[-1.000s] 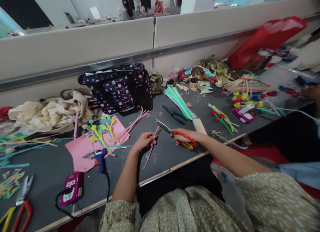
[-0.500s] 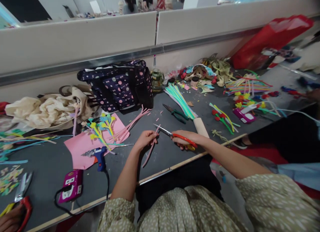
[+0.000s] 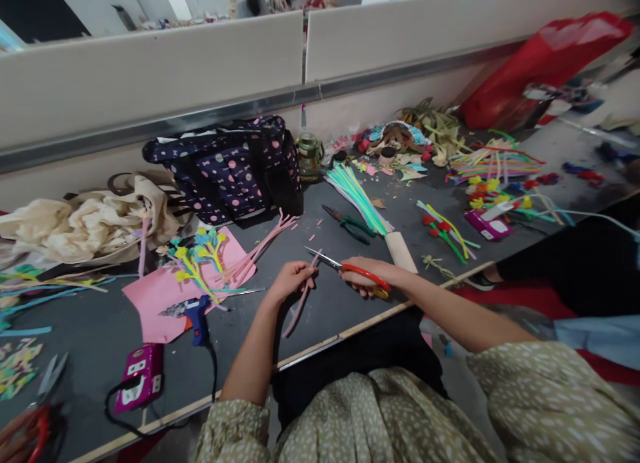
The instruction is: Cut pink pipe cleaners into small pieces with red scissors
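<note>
My left hand (image 3: 293,280) pinches a pink pipe cleaner (image 3: 297,315), whose long end hangs down toward the table's front edge. In my right hand (image 3: 361,284) are scissors (image 3: 327,259) with red-orange handles. Their blades point left and meet the short end of the pipe cleaner above my left fingers; whether they touch it I cannot tell. Small pink cut pieces (image 3: 312,238) lie just beyond. Left of my hands, more pink pipe cleaners (image 3: 265,240) rest partly on a pink sheet (image 3: 150,310), beside yellow and blue pipe-cleaner flowers (image 3: 200,256).
Pliers (image 3: 350,224) and a wrapped pipe-cleaner bundle (image 3: 363,200) lie beyond my right hand. A blue glue gun (image 3: 199,320) and purple power strip (image 3: 139,383) are at left. A dotted bag (image 3: 225,170) stands behind. Another person's hand (image 3: 17,436) holds scissors at lower left.
My hands keep nearly the same pose, with the scissors still at the pipe cleaner. The view has shifted slightly. At lower left, the other person's hand and scissors have moved a little.
</note>
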`<action>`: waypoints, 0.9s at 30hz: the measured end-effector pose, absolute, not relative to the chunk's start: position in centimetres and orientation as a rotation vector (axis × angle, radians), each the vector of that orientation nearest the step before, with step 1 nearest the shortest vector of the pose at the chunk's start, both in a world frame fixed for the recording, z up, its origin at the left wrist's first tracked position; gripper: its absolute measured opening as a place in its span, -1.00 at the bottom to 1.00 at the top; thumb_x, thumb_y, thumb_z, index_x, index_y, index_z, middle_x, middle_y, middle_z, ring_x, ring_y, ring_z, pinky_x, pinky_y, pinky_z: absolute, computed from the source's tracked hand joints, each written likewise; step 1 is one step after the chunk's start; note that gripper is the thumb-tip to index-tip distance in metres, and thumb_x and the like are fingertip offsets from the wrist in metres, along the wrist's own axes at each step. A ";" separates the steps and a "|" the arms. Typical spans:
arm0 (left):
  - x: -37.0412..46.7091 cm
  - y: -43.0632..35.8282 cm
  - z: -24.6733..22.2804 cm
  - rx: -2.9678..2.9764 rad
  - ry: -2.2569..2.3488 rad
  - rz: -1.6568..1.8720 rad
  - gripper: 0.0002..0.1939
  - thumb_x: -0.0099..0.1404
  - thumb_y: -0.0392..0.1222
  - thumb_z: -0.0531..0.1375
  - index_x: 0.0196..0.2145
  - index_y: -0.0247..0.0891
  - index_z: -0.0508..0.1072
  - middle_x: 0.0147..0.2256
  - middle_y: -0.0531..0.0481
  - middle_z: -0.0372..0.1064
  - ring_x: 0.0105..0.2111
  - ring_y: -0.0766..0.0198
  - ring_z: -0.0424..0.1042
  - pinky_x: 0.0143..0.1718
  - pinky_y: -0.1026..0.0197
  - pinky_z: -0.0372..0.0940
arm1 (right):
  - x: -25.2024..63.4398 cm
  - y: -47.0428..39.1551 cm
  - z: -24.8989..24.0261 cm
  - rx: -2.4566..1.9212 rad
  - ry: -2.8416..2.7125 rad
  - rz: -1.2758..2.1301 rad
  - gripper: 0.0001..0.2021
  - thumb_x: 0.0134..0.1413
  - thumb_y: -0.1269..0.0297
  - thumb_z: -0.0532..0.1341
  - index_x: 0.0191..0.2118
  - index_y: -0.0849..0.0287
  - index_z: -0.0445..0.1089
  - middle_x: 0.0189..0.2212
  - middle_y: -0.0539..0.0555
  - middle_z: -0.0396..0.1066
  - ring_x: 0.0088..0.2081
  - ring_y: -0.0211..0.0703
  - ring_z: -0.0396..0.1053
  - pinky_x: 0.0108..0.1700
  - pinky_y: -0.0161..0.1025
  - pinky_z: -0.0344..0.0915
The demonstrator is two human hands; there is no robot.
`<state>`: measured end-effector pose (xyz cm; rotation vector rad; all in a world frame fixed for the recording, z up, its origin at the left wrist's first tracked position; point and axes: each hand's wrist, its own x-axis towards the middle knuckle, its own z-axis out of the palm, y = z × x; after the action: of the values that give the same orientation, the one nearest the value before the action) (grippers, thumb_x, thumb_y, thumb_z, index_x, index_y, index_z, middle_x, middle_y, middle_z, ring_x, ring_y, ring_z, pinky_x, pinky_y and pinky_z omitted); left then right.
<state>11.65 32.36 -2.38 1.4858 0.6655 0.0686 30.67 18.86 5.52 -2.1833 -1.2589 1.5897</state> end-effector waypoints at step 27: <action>11.6 32.5 -2.3 1.474 0.641 -0.008 -0.54 0.14 0.07 0.24 -0.16 -0.38 0.44 -0.58 0.04 0.38 -0.71 0.47 0.11 -0.63 0.36 -0.01 | 32.4 19.6 4.3 -2.119 -1.186 1.650 -0.67 0.17 0.04 0.05 -0.47 0.19 0.23 -0.70 0.00 0.27 -0.71 -0.29 0.25 -0.67 -0.37 0.25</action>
<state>11.58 32.53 -2.31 1.4741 0.6405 -0.0083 32.36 19.62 4.32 -2.1190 -1.1856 1.6501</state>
